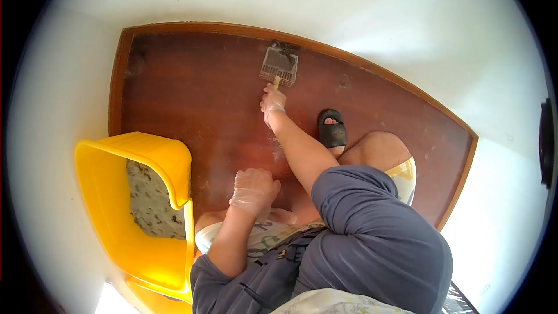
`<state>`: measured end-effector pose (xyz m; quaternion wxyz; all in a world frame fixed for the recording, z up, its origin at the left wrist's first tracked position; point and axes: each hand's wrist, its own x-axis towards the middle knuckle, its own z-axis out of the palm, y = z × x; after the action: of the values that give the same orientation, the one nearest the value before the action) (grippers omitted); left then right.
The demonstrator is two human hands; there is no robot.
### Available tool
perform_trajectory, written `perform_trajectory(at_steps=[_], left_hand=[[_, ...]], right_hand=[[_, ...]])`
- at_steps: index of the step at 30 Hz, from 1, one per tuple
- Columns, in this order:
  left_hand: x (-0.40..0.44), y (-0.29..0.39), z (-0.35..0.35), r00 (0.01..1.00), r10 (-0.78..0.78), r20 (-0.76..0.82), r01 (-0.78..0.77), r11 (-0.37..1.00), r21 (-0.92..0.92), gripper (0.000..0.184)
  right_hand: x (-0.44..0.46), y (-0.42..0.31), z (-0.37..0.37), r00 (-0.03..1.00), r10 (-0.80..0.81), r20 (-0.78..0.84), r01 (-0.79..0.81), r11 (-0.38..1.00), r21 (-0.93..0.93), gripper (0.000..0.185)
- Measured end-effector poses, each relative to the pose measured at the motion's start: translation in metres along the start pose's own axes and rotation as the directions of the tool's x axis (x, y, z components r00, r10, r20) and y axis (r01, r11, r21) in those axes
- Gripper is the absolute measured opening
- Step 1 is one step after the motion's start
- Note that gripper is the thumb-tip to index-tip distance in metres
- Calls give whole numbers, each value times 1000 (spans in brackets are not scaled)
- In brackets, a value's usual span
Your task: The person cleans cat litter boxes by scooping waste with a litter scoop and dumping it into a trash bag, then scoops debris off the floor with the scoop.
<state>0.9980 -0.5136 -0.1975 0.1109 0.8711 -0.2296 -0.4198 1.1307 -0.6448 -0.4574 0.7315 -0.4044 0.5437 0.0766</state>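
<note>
My right hand (272, 102), in a clear plastic glove, is stretched far forward and closed around the handle of a litter scoop (279, 70). The scoop's wide slotted head is low at the floor near the far wall, beside a patch of dark debris (285, 46). Close to my body, over my bent leg, my left hand (253, 189) is curled into a fist, also in a clear glove. Its fingertips and palm are turned away, so the inside of the fist is hidden. To its left stands a yellow litter box (148, 259) with grey, speckled litter (152, 200) inside.
Dark red-brown flooring (192, 93) with scattered dust runs to a wooden baseboard (118, 90) and white walls (349, 0). My foot in a black slipper (332, 133) is right of my outstretched arm. The yellow box takes up the left side.
</note>
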Motion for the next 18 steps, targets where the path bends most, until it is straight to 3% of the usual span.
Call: perform_trajectory(at_steps=[6, 9, 10, 11, 13, 14, 15, 16, 17, 18], left_hand=[[-4, -6, 4, 999, -30, -34, 29, 1000, -8, 39], [-15, -4, 0, 997, -8, -72, 7, 1000, -15, 38], [-19, -3, -1, 997, 2, -82, -4, 1000, -28, 38], [-19, -2, -5, 999, -3, -53, 1, 999, -37, 37], [-22, 2, -11, 1000, -18, 20, 19, 999, -43, 37], [-24, 3, -10, 1000, -6, 5, 6, 999, -38, 37], [-22, 4, -9, 1000, 7, -15, -7, 1000, -31, 37], [-21, 5, -9, 999, 19, -33, -19, 1000, -19, 37], [-22, 5, -10, 999, 7, -36, -7, 1000, -18, 37], [-22, 5, -9, 999, -4, -37, 3, 1000, -19, 37]], right_hand=[[-4, 0, -3, 999, 20, 39, -17, 997, -76, 30], [1, -17, 0, 971, 166, 174, -168, 986, -3, 33], [17, -15, -1, 885, 290, 363, -328, 943, 47, 35], [-3, -22, 26, 939, 302, 164, -305, 952, -10, 38], [-13, -16, 52, 920, 323, 220, -323, 946, -37, 30], [-10, -16, 54, 854, 462, 239, -520, 765, 380, 26], [-3, -23, 62, 764, 560, 321, -587, 398, 705, 23], [14, -27, 69, 669, 594, 447, -511, -70, 857, 20], [31, -27, 74, 591, 559, 582, -297, -520, 801, 18], [44, -25, 76, 553, 461, 694, 3, -834, 551, 17]])
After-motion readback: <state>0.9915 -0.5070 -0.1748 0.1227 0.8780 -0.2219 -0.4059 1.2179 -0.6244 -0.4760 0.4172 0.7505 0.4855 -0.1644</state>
